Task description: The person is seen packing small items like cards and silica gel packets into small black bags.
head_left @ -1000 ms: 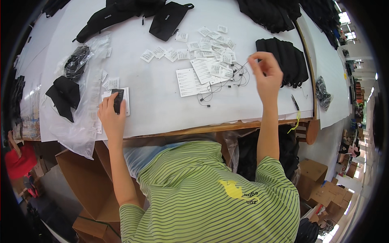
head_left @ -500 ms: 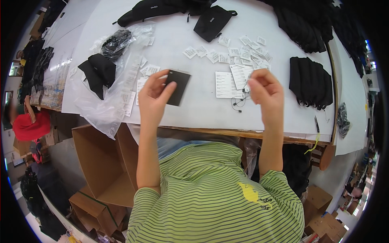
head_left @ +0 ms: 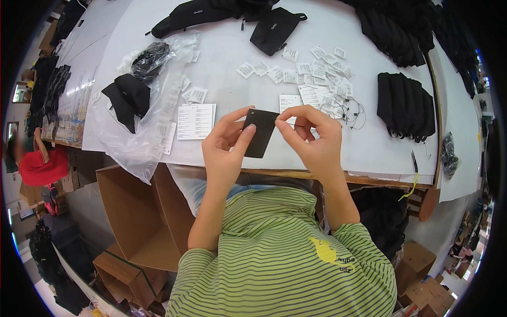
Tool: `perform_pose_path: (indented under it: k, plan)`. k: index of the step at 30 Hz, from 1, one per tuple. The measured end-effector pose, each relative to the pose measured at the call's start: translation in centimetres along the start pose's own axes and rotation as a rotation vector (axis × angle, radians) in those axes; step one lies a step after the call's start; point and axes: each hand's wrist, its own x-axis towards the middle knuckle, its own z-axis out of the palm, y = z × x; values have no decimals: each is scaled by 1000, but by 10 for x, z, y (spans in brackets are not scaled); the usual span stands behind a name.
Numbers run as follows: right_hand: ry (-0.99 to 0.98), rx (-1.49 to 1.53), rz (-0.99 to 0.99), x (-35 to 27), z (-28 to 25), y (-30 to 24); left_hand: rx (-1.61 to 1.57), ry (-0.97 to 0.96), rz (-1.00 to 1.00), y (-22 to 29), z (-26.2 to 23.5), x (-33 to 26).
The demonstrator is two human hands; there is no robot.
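My left hand pinches a black hang tag by its left side, thumb in front. A small hole shows near the tag's top left corner. Close against the tag's upper right edge, the fingertips of my right hand are pressed together on a thin dark tag string, mostly hidden by the fingers. More black tag strings lie in loops beyond my right hand. A stack of white printed cards rests left of my hands, and another printed card lies partly behind my right hand.
Small white labels are scattered mid-table. Black pouches lie at the back, and a black fabric stack at right. Clear plastic bags hang over the front edge at left. Snips lie front right; a cardboard box stands below.
My left hand has brought the black tag right and nearer to me. My right hand has moved left from the loose strings to the tag, with a string in its fingers.
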Motion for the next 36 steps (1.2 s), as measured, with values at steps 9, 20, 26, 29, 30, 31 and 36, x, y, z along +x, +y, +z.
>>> perform_pose_path:
  k: [9,20,26,29,30,31,36]
  plan:
    - [-16,-60,5,4,9,8,497,-5,304,-6,12,-6]
    - [-404,467,373,37,-6,54,386,-128,184,-18,11,10]
    - [-751,588,443,61,-14,98,225,-170,24,-42,13,36]
    - [-797,612,393,72,-19,117,306,-231,42,-47,19,53]
    - [-819,614,371,76,-23,123,366,-267,44,-47,24,59]
    - [-781,626,354,76,-29,127,430,-303,44,-48,30,65]
    - [-529,703,426,83,-54,140,483,-384,99,-56,59,119]
